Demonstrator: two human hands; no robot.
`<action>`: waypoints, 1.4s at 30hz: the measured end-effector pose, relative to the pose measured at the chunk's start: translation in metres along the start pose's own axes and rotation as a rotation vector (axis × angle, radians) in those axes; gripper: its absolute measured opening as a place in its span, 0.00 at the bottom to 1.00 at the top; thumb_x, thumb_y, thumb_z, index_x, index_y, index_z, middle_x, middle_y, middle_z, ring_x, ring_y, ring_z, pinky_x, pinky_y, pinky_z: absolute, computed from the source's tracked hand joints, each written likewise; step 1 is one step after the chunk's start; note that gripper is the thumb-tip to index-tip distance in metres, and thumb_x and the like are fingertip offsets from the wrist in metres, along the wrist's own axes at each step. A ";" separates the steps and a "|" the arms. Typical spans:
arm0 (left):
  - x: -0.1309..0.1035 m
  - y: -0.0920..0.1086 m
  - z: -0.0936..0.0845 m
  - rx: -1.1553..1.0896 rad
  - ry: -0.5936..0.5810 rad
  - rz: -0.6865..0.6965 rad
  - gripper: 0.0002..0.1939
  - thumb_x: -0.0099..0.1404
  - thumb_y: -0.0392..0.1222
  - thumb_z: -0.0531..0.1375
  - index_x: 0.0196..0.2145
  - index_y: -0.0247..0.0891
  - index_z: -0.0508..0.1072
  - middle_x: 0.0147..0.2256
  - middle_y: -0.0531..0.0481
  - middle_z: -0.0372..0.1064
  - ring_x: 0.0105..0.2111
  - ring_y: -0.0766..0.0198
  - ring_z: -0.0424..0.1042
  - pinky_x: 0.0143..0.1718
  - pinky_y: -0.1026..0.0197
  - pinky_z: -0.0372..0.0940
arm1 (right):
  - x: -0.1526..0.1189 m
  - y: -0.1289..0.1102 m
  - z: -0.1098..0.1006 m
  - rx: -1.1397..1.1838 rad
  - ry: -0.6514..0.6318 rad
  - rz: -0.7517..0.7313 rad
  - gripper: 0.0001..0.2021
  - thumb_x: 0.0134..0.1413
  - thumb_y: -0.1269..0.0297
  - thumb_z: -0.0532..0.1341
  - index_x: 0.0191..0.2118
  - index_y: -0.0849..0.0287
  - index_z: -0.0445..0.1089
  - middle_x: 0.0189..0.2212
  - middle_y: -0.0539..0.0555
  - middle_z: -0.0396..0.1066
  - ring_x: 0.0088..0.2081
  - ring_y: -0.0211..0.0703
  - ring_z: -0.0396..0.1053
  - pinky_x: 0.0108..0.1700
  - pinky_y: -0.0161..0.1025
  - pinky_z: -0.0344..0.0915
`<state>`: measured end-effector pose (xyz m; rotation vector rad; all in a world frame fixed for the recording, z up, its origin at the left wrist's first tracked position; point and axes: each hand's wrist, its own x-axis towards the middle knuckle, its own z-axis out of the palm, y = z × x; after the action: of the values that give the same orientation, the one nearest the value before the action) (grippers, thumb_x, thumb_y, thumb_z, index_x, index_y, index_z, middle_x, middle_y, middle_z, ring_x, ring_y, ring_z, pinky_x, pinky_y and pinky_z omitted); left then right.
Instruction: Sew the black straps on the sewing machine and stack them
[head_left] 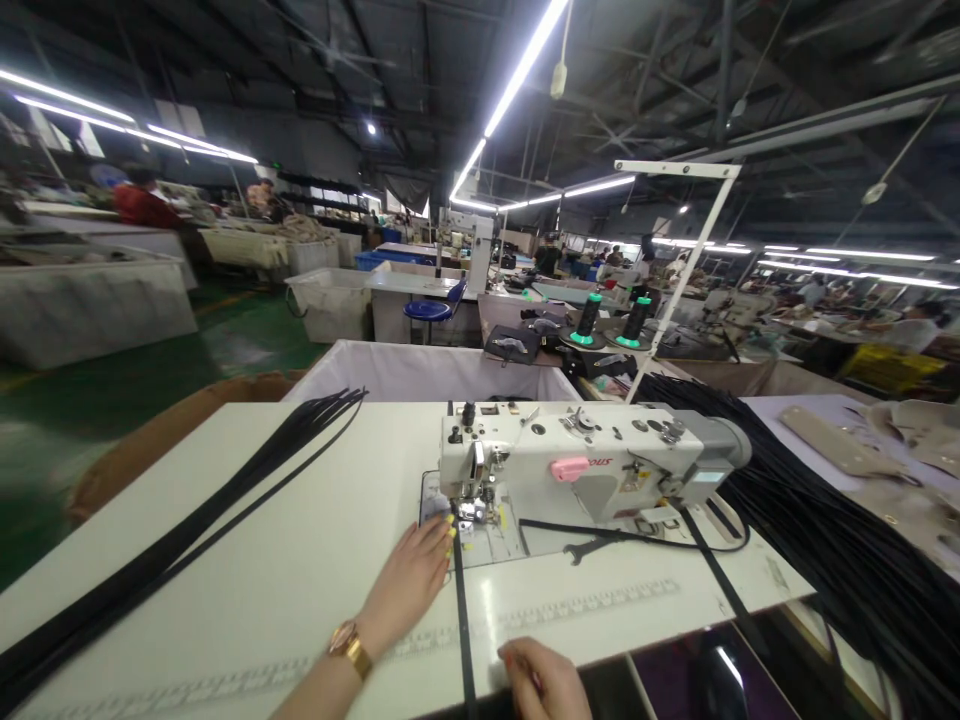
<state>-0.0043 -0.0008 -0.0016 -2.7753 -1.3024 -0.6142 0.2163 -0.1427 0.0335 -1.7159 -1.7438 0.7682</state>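
My left hand [411, 578] lies flat on the white table, fingertips pressing a narrow black strap [460, 610] just in front of the presser foot of a white sewing machine [585, 460]. The strap runs from under the needle straight toward me over the table's front edge. Near that edge, my right hand [544, 680] rests with fingers curled, just right of the strap; whether it pinches the strap is unclear. A gold watch sits on my left wrist.
A long bundle of black straps [187, 530] lies diagonally across the table's left side. A thick heap of black straps [840, 540] hangs at the right. Thread cones [587, 320] stand behind the machine. A wrench [592, 548] lies on the table. Other workstations and people fill the hall.
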 end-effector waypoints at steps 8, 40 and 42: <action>0.001 0.001 -0.004 -0.018 0.008 -0.009 0.20 0.72 0.41 0.48 0.58 0.40 0.65 0.58 0.47 0.64 0.60 0.51 0.60 0.59 0.41 0.58 | 0.052 0.012 0.000 -0.148 0.139 -0.128 0.11 0.60 0.66 0.52 0.37 0.55 0.72 0.31 0.52 0.77 0.32 0.42 0.72 0.36 0.35 0.64; 0.006 -0.003 -0.001 -0.070 -0.009 -0.045 0.20 0.71 0.41 0.48 0.58 0.40 0.65 0.59 0.46 0.63 0.60 0.53 0.60 0.61 0.43 0.56 | 0.054 0.021 0.005 -0.131 0.096 -0.165 0.11 0.59 0.66 0.53 0.38 0.54 0.72 0.32 0.51 0.77 0.32 0.42 0.73 0.35 0.35 0.65; 0.007 -0.003 -0.001 -0.072 -0.007 -0.043 0.20 0.71 0.41 0.48 0.58 0.40 0.65 0.59 0.46 0.62 0.60 0.54 0.60 0.61 0.43 0.56 | 0.054 0.020 0.005 -0.130 0.094 -0.164 0.11 0.59 0.66 0.53 0.38 0.54 0.72 0.32 0.51 0.77 0.33 0.42 0.73 0.35 0.35 0.65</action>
<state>-0.0027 0.0061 0.0012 -2.8146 -1.3719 -0.6675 0.2255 -0.0886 0.0153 -1.6388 -1.8766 0.5055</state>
